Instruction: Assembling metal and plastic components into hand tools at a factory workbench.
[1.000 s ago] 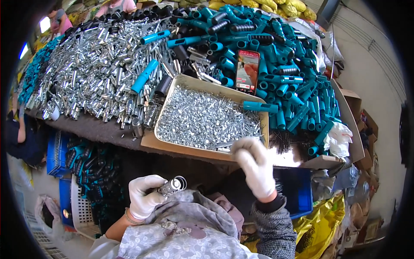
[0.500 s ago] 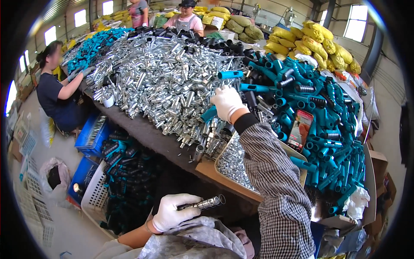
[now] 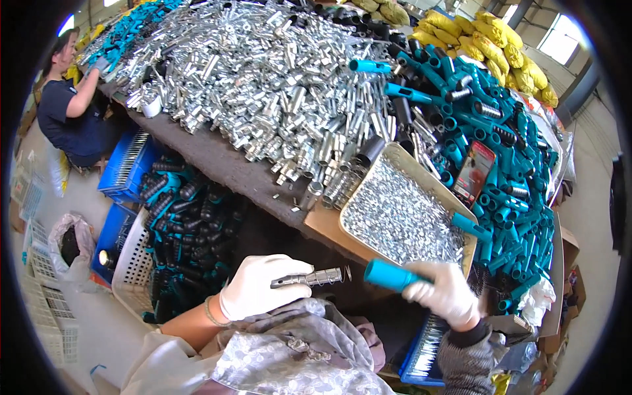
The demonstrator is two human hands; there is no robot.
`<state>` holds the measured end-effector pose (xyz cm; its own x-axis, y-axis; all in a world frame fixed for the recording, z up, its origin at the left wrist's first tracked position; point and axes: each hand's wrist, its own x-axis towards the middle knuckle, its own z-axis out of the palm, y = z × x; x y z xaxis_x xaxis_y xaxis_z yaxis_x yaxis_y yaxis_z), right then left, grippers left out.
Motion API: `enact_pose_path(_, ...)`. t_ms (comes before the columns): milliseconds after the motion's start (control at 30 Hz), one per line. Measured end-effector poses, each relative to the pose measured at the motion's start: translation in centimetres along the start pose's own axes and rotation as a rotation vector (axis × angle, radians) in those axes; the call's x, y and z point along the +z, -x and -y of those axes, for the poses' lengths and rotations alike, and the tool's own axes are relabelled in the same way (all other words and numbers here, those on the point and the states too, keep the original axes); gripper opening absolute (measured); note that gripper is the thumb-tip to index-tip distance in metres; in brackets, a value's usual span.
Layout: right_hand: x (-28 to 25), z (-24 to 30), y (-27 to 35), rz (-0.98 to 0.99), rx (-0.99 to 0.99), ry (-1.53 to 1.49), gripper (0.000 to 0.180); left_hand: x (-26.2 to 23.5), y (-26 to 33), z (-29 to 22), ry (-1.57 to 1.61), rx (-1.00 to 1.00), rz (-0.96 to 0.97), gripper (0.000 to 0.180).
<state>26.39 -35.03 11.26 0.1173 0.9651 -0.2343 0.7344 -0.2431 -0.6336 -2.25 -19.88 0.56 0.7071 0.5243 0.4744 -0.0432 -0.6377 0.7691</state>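
My left hand (image 3: 262, 287), in a white glove, is closed round a silver metal shaft (image 3: 316, 278) that has a thin coil spring (image 3: 347, 274) at its right end. In my gloved right hand (image 3: 449, 293) is a teal plastic tube (image 3: 388, 275), its wide open end turned left toward the spring. A short gap separates the tube from the spring. Both hands are over my lap, in front of the table's near edge. Beyond my right hand stands a tray (image 3: 343, 230) of small silver metal pieces.
Silver metal parts (image 3: 263, 79) heap the table, with teal tubes (image 3: 507, 204) at the right and a red-and-black package (image 3: 475, 172) among them. Below the table are a crate of black-and-teal pieces (image 3: 178, 243) and blue bins (image 3: 128, 172). Another person (image 3: 72, 105) works at far left.
My right hand has come back from the heap with a teal tube, down beside my left hand. The left hand still holds the shaft. The view has tilted downward.
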Motion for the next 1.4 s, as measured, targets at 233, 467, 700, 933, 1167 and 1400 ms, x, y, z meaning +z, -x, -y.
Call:
enact_pose_path(233, 3.1, -3.0, 3.9, 0.142, 0.025, -0.267, 0.047, 3.2, -0.9, -0.7, 0.107, 0.176, 0.322, 0.028)
enact_pose_path(467, 3.7, -3.7, 4.5, 0.119, -0.096, -0.071, 0.042, 4.7, -0.9, -2.3, 0.036, 0.146, 0.326, 0.028)
enact_pose_path(700, 6.9, -4.5, 7.2, -0.247, -0.067, -0.81, 0.058, 4.4, -0.5, -3.0, 0.003, -0.03, 0.3, 0.027)
enact_pose_path(933, 9.3, -3.7, 7.3, -0.162, -0.006, -0.943, 0.052, 5.0, -0.6, -3.1, -0.03, -0.002, 0.227, 0.028)
enact_pose_path(1167, 10.0, -4.2, 7.3, -0.113, 0.051, -0.917, 0.055, 5.1, -0.2, -2.8, -0.017, 0.018, 0.228, 0.027)
enact_pose_path(1400, 8.5, -3.0, 7.0, 0.001, 0.151, -0.984, 0.057, 4.6, 0.1, -2.5, -0.129, 0.085, 0.259, 0.027)
